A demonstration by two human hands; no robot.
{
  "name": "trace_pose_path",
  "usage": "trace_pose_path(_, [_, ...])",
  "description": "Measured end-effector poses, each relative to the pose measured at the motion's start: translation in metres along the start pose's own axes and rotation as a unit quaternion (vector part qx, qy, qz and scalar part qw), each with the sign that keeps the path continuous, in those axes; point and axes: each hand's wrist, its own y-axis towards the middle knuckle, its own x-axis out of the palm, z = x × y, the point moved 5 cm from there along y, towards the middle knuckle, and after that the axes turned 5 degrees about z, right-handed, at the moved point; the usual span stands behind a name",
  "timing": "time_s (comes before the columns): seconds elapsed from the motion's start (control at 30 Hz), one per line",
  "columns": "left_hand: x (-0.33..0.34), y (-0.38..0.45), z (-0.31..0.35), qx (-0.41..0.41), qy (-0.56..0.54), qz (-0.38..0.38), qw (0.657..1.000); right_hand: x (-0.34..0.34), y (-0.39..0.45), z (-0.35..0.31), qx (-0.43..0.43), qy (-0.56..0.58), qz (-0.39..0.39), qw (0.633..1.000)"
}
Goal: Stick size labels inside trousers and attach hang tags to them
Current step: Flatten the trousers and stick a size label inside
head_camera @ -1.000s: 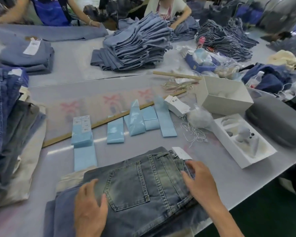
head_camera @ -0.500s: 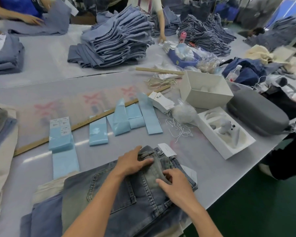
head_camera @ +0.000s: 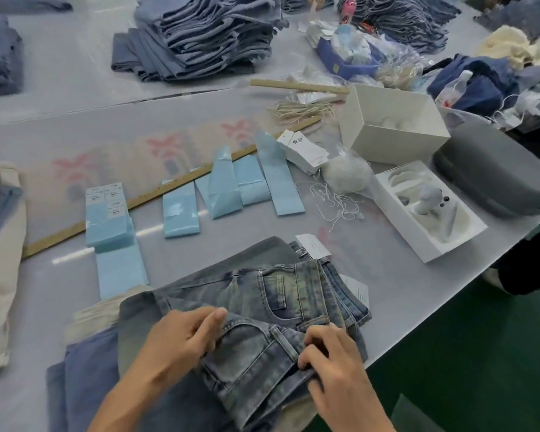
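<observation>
table (head_camera: 60, 67): pale grey, glossy | floor (head_camera: 480, 353): dark green

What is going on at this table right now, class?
A person is working on a folded pair of washed jeans at the near edge of a grey table. The left hand and the right hand both grip the denim near the waistband and seem to be folding it open. Pale blue label strips lie in a row behind the jeans, next to a stack of white hang tags and loose string. No label is in either hand yet.
</observation>
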Motion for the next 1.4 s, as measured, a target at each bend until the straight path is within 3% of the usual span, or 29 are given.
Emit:
trace_pose_path(0.07, [-0.001, 0.007, 0.024, 0.046, 0.124, 0.077, 0.988, 0.003, -0.007, 0.0, 0.011, -0.013, 0.008, 1.0])
trace_pose_path(0.1, [0.004, 0.012, 0.039, 0.066, 0.126, 0.088, 0.986, 0.004, -0.009, -0.002, 0.008, -0.013, 0.011, 1.0])
trace_pose_path(0.2, [0.041, 0.027, 0.076, 0.142, 0.057, -0.01, 0.988, 0.004, -0.016, -0.01, -0.021, -0.022, 0.035, 0.999])
trace_pose_path(0.3, [0.08, 0.027, 0.098, 0.176, 0.145, -0.159, 0.961, 0.002, -0.026, -0.013, -0.023, -0.025, 0.067, 0.997])
trace_pose_path(0.4, [0.083, 0.026, 0.102, 0.214, 0.214, -0.126, 0.945, -0.007, -0.038, -0.006, -0.02, -0.005, 0.087, 0.996])
trace_pose_path(0.47, [0.072, 0.027, 0.096, 0.187, 0.168, -0.112, 0.961, -0.012, -0.042, 0.001, -0.009, 0.003, 0.097, 0.995])
trace_pose_path(0.57, [0.054, 0.033, 0.078, 0.077, -0.004, -0.097, 0.992, -0.015, -0.041, 0.004, 0.033, 0.028, 0.104, 0.994])
trace_pose_path(0.7, [0.054, 0.034, 0.06, -0.009, -0.127, -0.077, 0.989, -0.008, -0.027, -0.004, 0.079, 0.03, 0.064, 0.994])
trace_pose_path(0.83, [0.057, 0.028, 0.035, -0.145, -0.282, -0.064, 0.946, -0.007, -0.016, -0.006, 0.132, 0.028, 0.03, 0.99])
trace_pose_path(0.93, [0.053, 0.022, 0.015, -0.238, -0.382, -0.026, 0.893, -0.007, -0.014, -0.01, 0.091, -0.02, 0.005, 0.996])
trace_pose_path(1.07, [0.05, 0.019, 0.01, -0.201, -0.446, -0.093, 0.867, 0.0, -0.015, -0.02, 0.013, -0.066, -0.039, 0.997])
trace_pose_path(1.17, [0.045, 0.015, 0.007, -0.154, -0.438, -0.15, 0.873, 0.001, -0.011, -0.016, 0.039, -0.048, -0.042, 0.997])
trace_pose_path(1.3, [0.032, 0.005, 0.024, -0.121, -0.467, -0.229, 0.846, -0.002, -0.002, -0.02, 0.04, -0.077, -0.014, 0.996])
trace_pose_path(1.33, [0.027, 0.001, 0.03, -0.108, -0.444, -0.241, 0.856, -0.002, 0.002, -0.025, 0.028, -0.077, -0.003, 0.997])
trace_pose_path(1.4, [0.017, -0.002, 0.044, -0.053, -0.29, -0.228, 0.928, 0.003, 0.008, -0.041, -0.01, -0.067, -0.004, 0.998])
